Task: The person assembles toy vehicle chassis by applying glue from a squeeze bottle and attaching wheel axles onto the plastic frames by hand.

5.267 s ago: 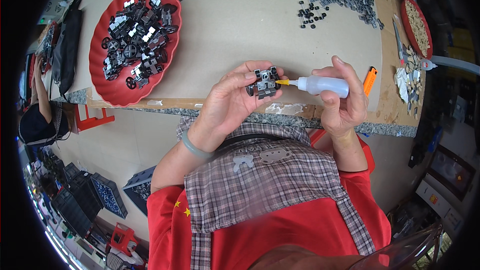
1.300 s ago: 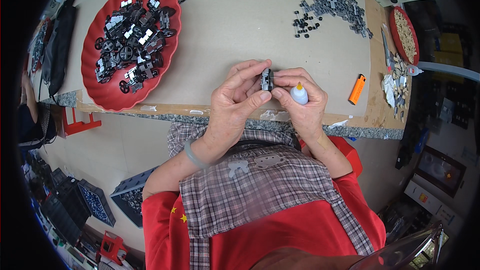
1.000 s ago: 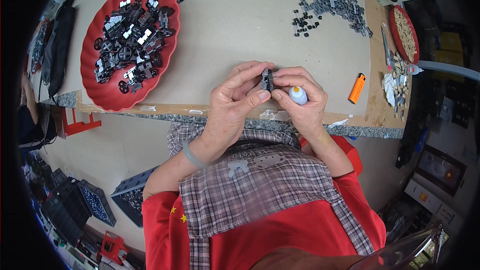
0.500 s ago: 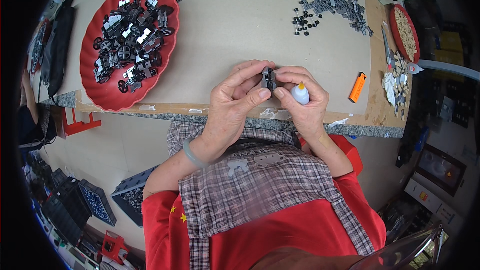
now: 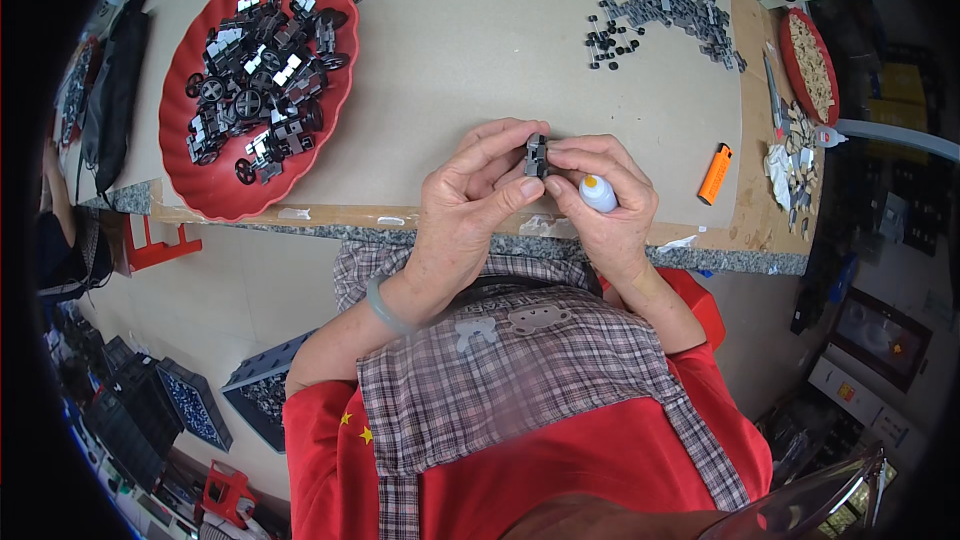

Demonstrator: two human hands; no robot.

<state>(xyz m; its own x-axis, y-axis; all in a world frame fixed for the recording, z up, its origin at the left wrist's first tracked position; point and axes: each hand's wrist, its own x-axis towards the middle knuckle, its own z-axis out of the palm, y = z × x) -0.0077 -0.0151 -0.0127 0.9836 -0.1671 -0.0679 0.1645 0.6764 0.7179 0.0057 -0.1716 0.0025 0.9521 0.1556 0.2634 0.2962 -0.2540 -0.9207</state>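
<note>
Left hand (image 5: 455, 202) and right hand (image 5: 615, 228) nearly closed, mid-frame, fingertips pinching small grey-black part (image 5: 536, 154) between them. Right also cradles squeeze bottle (image 5: 600, 196), yellow tip (image 5: 590, 181) up. I judge step as pressing or adjusting part; next move calls for steady pinch, tip clear. Red bowl (image 5: 218, 196) upper left.

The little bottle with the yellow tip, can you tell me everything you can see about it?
The bottle is small, rounded and whitish, and looks like cloudy plastic. Its yellow tip points up toward the camera, so you see it nearly end-on and its full length doesn't show. The person's right grip holds it, with fingers curled around it. It sits to the right of the small dark part, apart from it. I can't tell whether anything is inside.
</note>
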